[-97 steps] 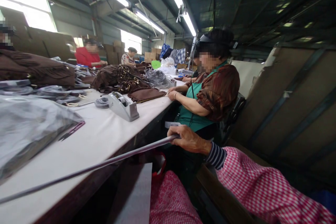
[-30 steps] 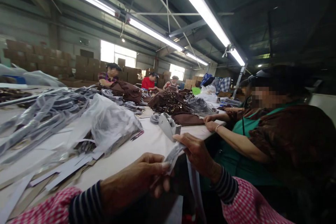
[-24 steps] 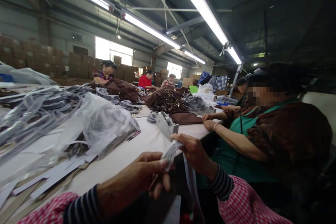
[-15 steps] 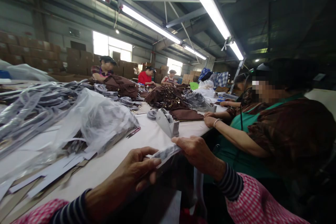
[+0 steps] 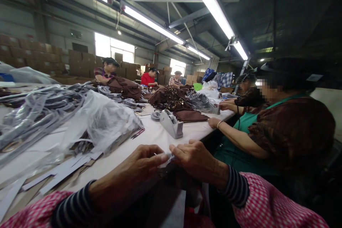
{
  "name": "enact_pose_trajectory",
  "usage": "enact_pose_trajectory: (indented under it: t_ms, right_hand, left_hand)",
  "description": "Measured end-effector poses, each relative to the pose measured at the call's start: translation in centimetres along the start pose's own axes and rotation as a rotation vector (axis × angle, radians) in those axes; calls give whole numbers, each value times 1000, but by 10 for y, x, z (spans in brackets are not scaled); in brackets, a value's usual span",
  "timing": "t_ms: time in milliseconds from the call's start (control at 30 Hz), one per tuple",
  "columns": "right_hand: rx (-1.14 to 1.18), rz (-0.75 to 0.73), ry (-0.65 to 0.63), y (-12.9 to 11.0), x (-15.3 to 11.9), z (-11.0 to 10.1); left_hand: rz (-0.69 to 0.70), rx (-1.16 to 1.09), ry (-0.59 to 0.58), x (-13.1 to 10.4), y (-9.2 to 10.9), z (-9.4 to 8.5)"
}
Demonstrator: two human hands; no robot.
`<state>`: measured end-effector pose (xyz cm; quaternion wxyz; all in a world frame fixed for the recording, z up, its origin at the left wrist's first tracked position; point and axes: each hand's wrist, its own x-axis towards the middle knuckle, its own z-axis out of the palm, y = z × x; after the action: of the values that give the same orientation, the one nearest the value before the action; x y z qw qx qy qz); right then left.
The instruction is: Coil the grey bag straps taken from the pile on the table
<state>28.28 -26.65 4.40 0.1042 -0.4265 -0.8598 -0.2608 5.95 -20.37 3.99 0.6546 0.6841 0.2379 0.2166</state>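
Note:
My left hand (image 5: pixel 139 162) pinches a pale wrapped strip (image 5: pixel 166 162) at the table's near edge. From the other side, my right hand (image 5: pixel 196 158) has its fingers closed on the same strip, the two sets of fingertips nearly meeting. Little of the strip shows between them, and its exact kind is unclear. Just beyond the hands stands a grey tape dispenser (image 5: pixel 171 125). A pair of small thread snips (image 5: pixel 138 133) lies on the white table (image 5: pixel 124 156) further left.
A clear plastic bag (image 5: pixel 107 114) and grey straps (image 5: pixel 57 101) cover the left side. Paper and card strips (image 5: pixel 66 171) lie nearer. Brown fabric pieces (image 5: pixel 171 98) are heaped beyond the dispenser. A co-worker in a green apron (image 5: pixel 247 146) sits close on my right.
My hands have drawn together, so the strip stretched between them is now mostly hidden at the fingertips. The co-worker's hands on the right have moved apart.

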Motion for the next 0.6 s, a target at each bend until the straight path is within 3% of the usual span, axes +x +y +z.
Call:
enact_pose_trajectory:
  t_ms: [133,233,367,467,600]
  right_hand:
    - [338,268,175,-10,-24,11]
    - [417,426,356,-16,-46,27]
    - [162,337,437,-16,-57,33]
    - [-21,229,426,-6,-52,16]
    - [-107,121,426,6,-36,-13]
  left_hand:
    - [-45,10,95,2,16,-11]
    - [-82,-2,171,7,36,-21]
    - [-138,136,142,17,55,-30]
    - [-130,278,104,22,66,-32]
    - [-10,350,55,20,85,-25]
